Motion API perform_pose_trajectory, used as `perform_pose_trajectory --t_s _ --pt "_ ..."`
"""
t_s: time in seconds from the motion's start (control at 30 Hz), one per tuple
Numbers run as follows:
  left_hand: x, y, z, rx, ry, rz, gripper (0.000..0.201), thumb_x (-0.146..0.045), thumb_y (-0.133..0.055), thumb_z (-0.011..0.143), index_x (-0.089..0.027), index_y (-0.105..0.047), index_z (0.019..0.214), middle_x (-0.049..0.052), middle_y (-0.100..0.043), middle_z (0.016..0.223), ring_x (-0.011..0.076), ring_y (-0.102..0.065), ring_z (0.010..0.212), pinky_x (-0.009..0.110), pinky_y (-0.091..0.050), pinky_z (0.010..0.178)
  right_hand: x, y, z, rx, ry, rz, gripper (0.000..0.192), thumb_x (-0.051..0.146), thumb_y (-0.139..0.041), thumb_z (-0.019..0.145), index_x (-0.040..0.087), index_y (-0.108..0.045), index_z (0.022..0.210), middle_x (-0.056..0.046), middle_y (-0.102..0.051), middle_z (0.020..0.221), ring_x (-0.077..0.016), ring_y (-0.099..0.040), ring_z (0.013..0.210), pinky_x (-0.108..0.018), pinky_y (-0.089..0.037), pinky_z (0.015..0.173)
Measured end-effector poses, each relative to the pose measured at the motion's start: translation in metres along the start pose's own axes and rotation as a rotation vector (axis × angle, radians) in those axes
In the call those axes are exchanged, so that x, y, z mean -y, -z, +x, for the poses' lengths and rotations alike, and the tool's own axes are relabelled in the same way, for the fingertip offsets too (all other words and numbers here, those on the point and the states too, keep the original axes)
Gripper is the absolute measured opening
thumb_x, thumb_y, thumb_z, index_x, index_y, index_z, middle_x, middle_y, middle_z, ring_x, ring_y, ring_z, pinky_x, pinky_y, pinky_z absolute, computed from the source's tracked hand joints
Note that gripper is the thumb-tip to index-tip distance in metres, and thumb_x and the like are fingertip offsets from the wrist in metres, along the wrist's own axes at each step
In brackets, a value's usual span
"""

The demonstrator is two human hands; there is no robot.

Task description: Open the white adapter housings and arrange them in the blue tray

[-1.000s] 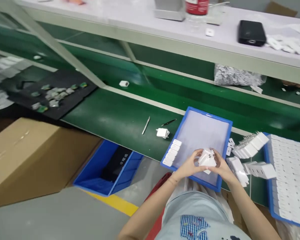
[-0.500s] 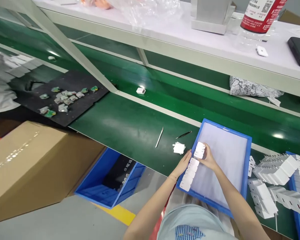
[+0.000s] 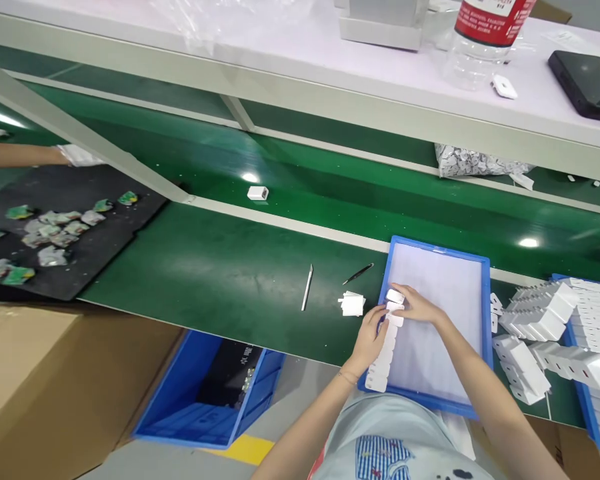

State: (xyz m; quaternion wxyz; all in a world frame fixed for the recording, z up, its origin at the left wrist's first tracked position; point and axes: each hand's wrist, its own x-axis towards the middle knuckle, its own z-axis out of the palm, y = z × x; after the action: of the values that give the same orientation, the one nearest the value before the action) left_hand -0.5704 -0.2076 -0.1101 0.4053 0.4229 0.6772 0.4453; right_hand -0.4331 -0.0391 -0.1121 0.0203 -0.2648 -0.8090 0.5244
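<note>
Small white rectangular plastic pieces [image 3: 386,333] in a neat column along blue tray [image 3: 486,313] left edge, left hand [image 3: 370,337] fingers resting on them, right hand [image 3: 416,307] pinching the topmost piece [image 3: 395,297].

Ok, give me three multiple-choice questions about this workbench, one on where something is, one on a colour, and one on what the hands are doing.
1. Where does the row of white parts lie in the blue tray?
A. along its left edge
B. along its right edge
C. across its middle

2. What colour is the work surface under the tray?
A. grey
B. green
C. red

3. What are the left hand and right hand doing?
A. both resting off the tray
B. one lifting the tray
C. both touching the white parts at the top of the row

Answers: 1 A, the parts line the left wall. 2 B, the belt is dark green. 3 C, both sets of fingers meet the upper parts.
</note>
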Motion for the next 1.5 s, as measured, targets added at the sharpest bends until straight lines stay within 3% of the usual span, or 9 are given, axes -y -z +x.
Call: perform_pose_trajectory --t_s 0.17,0.33,0.47,0.57,0.77,1.0,1.17,1.33,1.5 --pt "-0.004 -0.012 0.001 -0.031 -0.062 0.095 0.023 -0.02 -0.057 0.088 -0.019 -0.058 0.11 0.01 -0.06 0.114 0.0257 -0.06 0.114 0.045 -0.048 0.103 0.021 0.028 0.021 0.231 0.056 -0.3 0.043 0.03 -0.067 0.089 0.02 -0.058 0.13 -0.01 -0.058 0.13 -0.0264 -0.057 0.116 -0.05 -0.048 0.1" --pt "-0.004 -0.027 0.01 -0.071 -0.047 0.196 0.029 -0.022 -0.064 0.087 -0.017 -0.058 0.115 0.01 -0.061 0.117 0.0265 -0.058 0.116 0.047 -0.048 0.102 0.026 0.039 0.014 0.32 0.074 -0.541 0.052 0.012 -0.059 0.087 0.027 -0.055 0.137 -0.012 -0.042 0.148 -0.0196 -0.065 0.096 -0.037 -0.053 0.084" --pt "-0.001 -0.037 0.022 -0.099 -0.002 0.289 0.035 -0.033 -0.065 0.091 -0.015 -0.059 0.121 0.01 -0.062 0.122 0.0261 -0.06 0.113 0.05 -0.05 0.098 0.03 0.037 0.01 0.368 0.166 -0.664 0.066 0.016 -0.075 0.076 0.025 -0.053 0.138 -0.013 -0.047 0.144 -0.0305 -0.057 0.116 -0.045 -0.051 0.093" --pt "0.001 -0.042 0.028 -0.126 0.03 0.336 0.035 -0.035 -0.063 0.094 -0.016 -0.059 0.122 0.01 -0.062 0.124 0.0251 -0.062 0.111 0.049 -0.052 0.095 0.033 0.034 0.016 0.379 0.277 -0.701 0.044 0.026 -0.067 0.089 0.02 -0.055 0.132 -0.012 -0.05 0.142 -0.0312 -0.049 0.129 -0.054 -0.045 0.103" --pt "0.001 -0.046 0.027 -0.156 0.059 0.382 0.035 -0.034 -0.062 0.094 -0.016 -0.059 0.125 0.01 -0.062 0.126 0.0247 -0.063 0.111 0.047 -0.054 0.093 0.027 0.034 0.027 0.419 0.364 -0.681 0.028 0.033 -0.063 0.095 0.017 -0.062 0.118 -0.009 -0.062 0.125 -0.0233 -0.061 0.11 -0.047 -0.052 0.095" --pt "-0.017 -0.041 0.053 -0.071 -0.007 0.415 0.037 -0.034 -0.062 0.095 -0.017 -0.057 0.127 0.011 -0.06 0.13 0.025 -0.062 0.112 0.048 -0.054 0.094 0.012 0.037 0.016 0.184 0.224 -0.505 0.037 0.036 -0.063 0.095 0.018 -0.058 0.127 -0.009 -0.061 0.127 -0.0245 -0.061 0.112 -0.048 -0.052 0.095" --pt "-0.038 -0.025 0.091 0.189 -0.151 0.421 0.034 -0.034 -0.062 0.094 -0.017 -0.06 0.123 0.01 -0.062 0.126 0.0244 -0.063 0.111 0.047 -0.054 0.094 -0.003 0.032 0.0 -0.113 -0.025 -0.283 0.036 0.037 -0.063 0.095 0.018 -0.058 0.125 -0.009 -0.062 0.125 -0.0236 -0.063 0.109 -0.047 -0.053 0.094" --pt "-0.047 -0.016 0.129 0.462 -0.194 0.407 0.027 -0.034 -0.061 0.095 -0.017 -0.063 0.116 0.009 -0.065 0.119 0.0212 -0.065 0.103 0.043 -0.056 0.09 -0.012 0.001 -0.001 -0.347 -0.289 0.024 0.034 0.036 -0.062 0.095 0.017 -0.059 0.123 -0.008 -0.063 0.121 -0.0214 -0.064 0.102 -0.043 -0.056 0.087" --pt "-0.044 0.0 0.152 0.554 -0.127 0.366 0.026 -0.033 -0.061 0.095 -0.016 -0.063 0.114 0.008 -0.067 0.115 0.0195 -0.067 0.097 0.04 -0.058 0.085 -0.005 -0.038 0.013 -0.42 -0.393 0.383 0.036 0.038 -0.06 0.097 0.017 -0.057 0.126 -0.009 -0.063 0.119 -0.0203 -0.066 0.097 -0.04 -0.059 0.081"
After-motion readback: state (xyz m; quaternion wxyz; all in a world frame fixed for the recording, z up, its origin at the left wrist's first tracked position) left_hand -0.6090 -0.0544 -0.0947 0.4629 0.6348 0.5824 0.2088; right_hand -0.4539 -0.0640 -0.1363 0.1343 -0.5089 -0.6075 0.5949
